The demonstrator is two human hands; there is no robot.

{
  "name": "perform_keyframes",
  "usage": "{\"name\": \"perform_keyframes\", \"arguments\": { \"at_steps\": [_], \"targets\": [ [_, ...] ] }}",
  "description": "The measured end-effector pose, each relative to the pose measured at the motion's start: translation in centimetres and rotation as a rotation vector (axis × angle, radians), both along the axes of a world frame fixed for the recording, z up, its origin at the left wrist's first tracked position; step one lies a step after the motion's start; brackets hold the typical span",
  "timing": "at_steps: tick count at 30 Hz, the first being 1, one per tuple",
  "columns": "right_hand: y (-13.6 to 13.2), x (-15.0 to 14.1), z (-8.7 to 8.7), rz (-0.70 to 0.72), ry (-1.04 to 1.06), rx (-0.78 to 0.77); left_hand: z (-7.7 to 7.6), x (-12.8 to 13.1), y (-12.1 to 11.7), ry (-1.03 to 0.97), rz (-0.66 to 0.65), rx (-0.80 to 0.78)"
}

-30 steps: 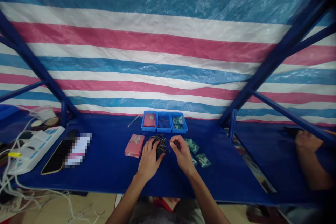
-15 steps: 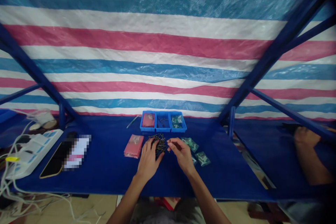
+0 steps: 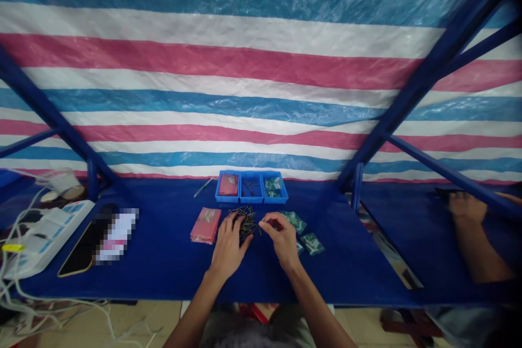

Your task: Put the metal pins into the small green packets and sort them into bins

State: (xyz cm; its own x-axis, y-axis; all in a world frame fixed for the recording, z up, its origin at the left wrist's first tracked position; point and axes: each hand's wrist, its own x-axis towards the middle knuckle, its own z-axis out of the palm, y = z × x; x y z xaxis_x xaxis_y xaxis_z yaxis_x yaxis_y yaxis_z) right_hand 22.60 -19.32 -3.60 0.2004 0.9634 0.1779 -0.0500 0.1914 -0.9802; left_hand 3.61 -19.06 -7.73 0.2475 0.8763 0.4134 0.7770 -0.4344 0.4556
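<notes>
A pile of dark, brass-tinted screws (image 3: 247, 219) lies on the blue table. My left hand (image 3: 227, 246) rests at the pile's left side, its fingers apart and curved over the nearest screws. To the right of the pile, my right hand (image 3: 283, 240) pinches a single screw (image 3: 260, 231) between thumb and forefinger, its tip pointing down. Left of the pile sits a stack of pink bags (image 3: 205, 224). Small clear packets with green contents (image 3: 313, 244) lie beside my right hand, one partly hidden by it.
Behind the pile stands a blue three-part tray (image 3: 252, 200) with a pink bag, a few screws and green packets. A pen (image 3: 203, 188) lies left of it. A phone (image 3: 84, 247), a power strip (image 3: 51, 244) and cables occupy the left. Another person's arm (image 3: 475, 234) is at far right.
The view has shifted slightly. My right hand still pinches the screw near the pile, and my left hand stays over the pile. The other person's hand at the right has moved slightly.
</notes>
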Motion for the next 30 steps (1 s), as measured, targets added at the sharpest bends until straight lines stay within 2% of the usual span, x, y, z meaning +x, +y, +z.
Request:
{"name": "perform_keyframes", "arguments": {
  "at_steps": [4, 7, 10, 17, 22, 27, 30],
  "targets": [
    [0.0, -1.0, -0.5, 0.038, 0.194, -0.130, -0.2, 0.0, 0.0, 0.006, 0.006, -0.003],
    [0.0, -1.5, -0.3, 0.071, 0.256, -0.136, -0.3, 0.0, 0.0, 0.006, 0.007, 0.000],
    [0.0, -1.3, 0.0, 0.044, 0.187, -0.116, -0.3, -0.1, 0.0, 0.002, 0.005, 0.002],
    [-0.2, -0.1, 0.1, -0.065, -0.150, 0.089, -0.1, -0.1, 0.1, -0.004, -0.002, 0.000],
    [-0.9, -0.7, -0.8, -0.034, -0.137, 0.071, -0.1, 0.0, 0.0, -0.009, -0.002, -0.006],
    [-1.5, -1.5, -1.7, 0.036, -0.018, -0.060, 0.0, 0.1, 0.0, -0.022, -0.002, -0.010],
    [-1.8, -1.5, -2.1, 0.027, 0.003, -0.107, 0.0, 0.1, 0.0, -0.020, 0.009, -0.015]
  ]
}}
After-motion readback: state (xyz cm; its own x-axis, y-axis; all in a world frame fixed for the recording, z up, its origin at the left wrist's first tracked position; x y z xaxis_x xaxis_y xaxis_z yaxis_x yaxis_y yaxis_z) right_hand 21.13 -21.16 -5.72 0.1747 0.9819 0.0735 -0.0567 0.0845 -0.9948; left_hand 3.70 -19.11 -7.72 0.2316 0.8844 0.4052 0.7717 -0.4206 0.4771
